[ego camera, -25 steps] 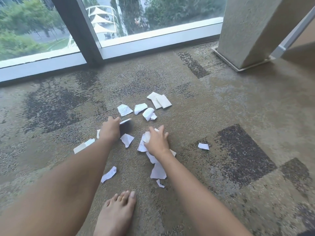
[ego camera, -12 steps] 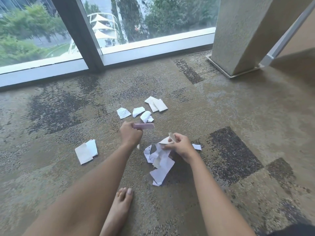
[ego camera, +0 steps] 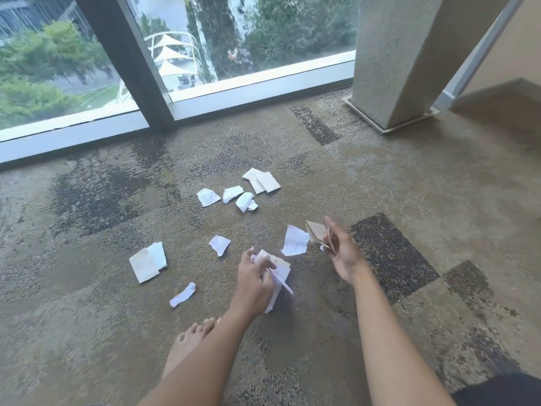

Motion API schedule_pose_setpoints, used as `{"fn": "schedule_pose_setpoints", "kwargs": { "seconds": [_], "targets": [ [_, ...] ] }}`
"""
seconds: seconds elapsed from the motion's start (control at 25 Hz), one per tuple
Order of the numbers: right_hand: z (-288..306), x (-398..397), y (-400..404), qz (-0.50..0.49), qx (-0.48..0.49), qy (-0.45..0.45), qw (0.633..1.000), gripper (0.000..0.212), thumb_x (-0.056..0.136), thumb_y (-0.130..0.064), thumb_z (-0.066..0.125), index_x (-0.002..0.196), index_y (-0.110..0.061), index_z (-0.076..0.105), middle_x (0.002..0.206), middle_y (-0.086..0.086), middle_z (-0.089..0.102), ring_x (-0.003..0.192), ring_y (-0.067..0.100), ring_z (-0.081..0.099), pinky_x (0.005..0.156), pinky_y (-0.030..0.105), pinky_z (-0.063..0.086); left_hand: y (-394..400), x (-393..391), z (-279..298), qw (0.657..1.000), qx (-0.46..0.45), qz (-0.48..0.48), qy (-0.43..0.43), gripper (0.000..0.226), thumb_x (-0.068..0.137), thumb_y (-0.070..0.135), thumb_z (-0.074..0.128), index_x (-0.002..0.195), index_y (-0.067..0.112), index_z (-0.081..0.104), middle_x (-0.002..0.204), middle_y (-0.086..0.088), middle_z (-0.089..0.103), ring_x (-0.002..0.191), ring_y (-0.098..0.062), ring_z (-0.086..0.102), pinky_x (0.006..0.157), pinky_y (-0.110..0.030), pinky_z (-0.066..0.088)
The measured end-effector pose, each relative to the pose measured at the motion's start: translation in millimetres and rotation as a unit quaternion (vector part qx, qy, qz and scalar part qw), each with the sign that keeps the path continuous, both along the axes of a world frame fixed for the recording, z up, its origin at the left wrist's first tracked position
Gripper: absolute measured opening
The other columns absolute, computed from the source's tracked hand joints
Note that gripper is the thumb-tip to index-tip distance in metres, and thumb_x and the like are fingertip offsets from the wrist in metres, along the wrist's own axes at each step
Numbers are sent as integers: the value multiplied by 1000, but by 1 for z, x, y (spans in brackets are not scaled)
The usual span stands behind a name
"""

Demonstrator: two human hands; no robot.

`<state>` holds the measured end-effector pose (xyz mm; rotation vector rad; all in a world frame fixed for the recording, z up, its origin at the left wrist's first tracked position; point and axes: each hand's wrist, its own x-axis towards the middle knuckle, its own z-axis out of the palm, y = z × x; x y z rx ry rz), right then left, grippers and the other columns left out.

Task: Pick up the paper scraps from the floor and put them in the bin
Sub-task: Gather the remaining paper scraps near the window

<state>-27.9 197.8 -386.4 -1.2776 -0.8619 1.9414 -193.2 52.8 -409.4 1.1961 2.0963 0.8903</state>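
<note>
Gripping a bunch of scraps [ego camera: 278, 273], the left hand [ego camera: 254, 284] hovers above the carpet [ego camera: 380, 186]; the right hand [ego camera: 344, 253] pinches more paper [ego camera: 295, 241]. Beyond, loose scraps [ego camera: 243, 194] lie scattered toward the window [ego camera: 205, 54].

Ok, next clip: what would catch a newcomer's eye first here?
Probably the two bare arms reaching in from below: the left hand grips a bunch of paper scraps, and the right hand pinches a few more just above the carpet. Next, the white scraps on the floor, a cluster towards the window and a folded pair at left.
</note>
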Motion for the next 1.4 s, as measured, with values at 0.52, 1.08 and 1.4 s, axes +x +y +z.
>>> {"fn": "schedule_pose_setpoints", "kwargs": {
  "seconds": [0.52,1.08,1.4],
  "targets": [
    [-10,27,-17,-8,-41,-44,998,17,86,-33,68,93,-18,68,68,-10,63,68,7,52,68,26,35,31,40,-2,942,-286,-124,124,69,78,37,56,143,36,32,161,0,-22,143,-44,-26,102,-80,4],
    [-29,6,-26,77,89,-82,990,26,86,-2,70,104,-16,57,102,12,64,83,19,63,68,27,54,30,18,9,913,-199,-156,319,55,94,-4,38,142,23,39,127,-5,46,107,-34,56,73,-42,52],
    [-21,-8,-34,236,175,-264,919,41,85,-13,72,125,-10,60,123,8,59,107,23,62,88,36,54,43,-7,19,968,-141,-81,192,34,83,6,55,108,23,71,98,-5,73,91,-27,70,74,-37,56]
  ]
}}
